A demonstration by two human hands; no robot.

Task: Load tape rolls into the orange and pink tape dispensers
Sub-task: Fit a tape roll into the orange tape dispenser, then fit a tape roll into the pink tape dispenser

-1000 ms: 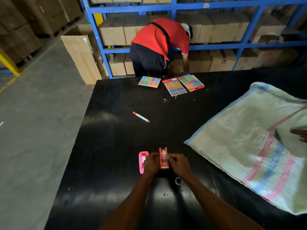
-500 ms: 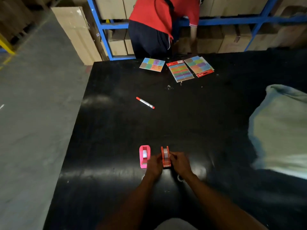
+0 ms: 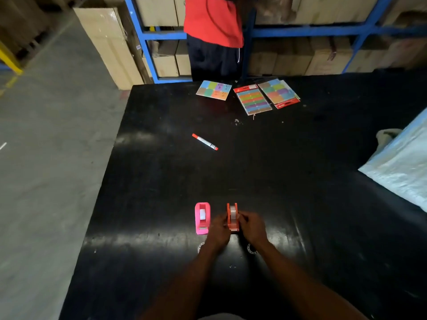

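The orange tape dispenser [image 3: 232, 215] stands upright on the black table [image 3: 288, 181] with a clear tape roll in it. My left hand [image 3: 219, 230] grips its left side and my right hand [image 3: 251, 227] grips its right side. Just to the left, apart from my hands, the pink tape dispenser [image 3: 202, 218] lies on the table with a white roll showing in its slot. Two small ring-shaped parts lie near my wrists, one ring [image 3: 201, 247] on the left and another ring [image 3: 250, 248] on the right, both partly hidden.
A red-capped marker [image 3: 205, 142] lies mid-table. Three colourful sticky-note packs [image 3: 254, 98] sit at the far edge. A pale woven sack [image 3: 402, 167] covers the right side. A person in red [image 3: 212, 31] stands by blue shelving [image 3: 147, 42] with cartons. The table's left edge drops to concrete floor.
The view has tilted down and drifted left, so the sack has slid toward the right edge. Both hands stay on the orange dispenser; the pink dispenser now sits clear of my left hand.
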